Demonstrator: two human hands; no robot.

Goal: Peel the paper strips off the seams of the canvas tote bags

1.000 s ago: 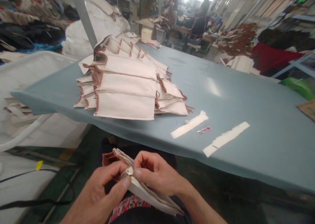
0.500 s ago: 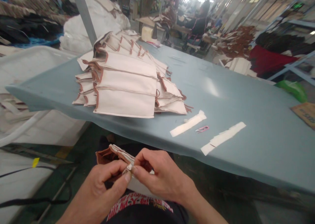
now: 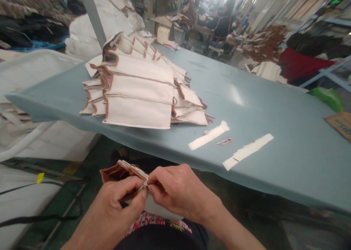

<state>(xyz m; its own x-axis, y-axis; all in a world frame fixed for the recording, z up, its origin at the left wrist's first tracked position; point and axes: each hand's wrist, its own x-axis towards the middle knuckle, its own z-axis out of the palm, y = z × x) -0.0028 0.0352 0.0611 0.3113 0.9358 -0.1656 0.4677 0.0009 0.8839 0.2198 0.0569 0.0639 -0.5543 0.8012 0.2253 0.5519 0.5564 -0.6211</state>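
Note:
Below the table's near edge, over my lap, I hold a cream fabric piece with brown trim [image 3: 123,170]. My left hand [image 3: 115,209] pinches it from below with thumb and fingers closed. My right hand [image 3: 178,191] pinches the same edge from the right, its fingertips meeting those of the left hand. Most of the piece is hidden behind my hands.
A fanned stack of cream fabric pieces with brown binding [image 3: 137,85] lies on the blue-grey table [image 3: 274,107]. Two cream strips [image 3: 208,135] [image 3: 248,152] and small pink thread snips [image 3: 224,141] lie nearer me. Fabric piles and a seated person [image 3: 222,19] are beyond.
Both hands have slid slightly left and lower with the piece, and the long cream part seen below my hands earlier is now hidden.

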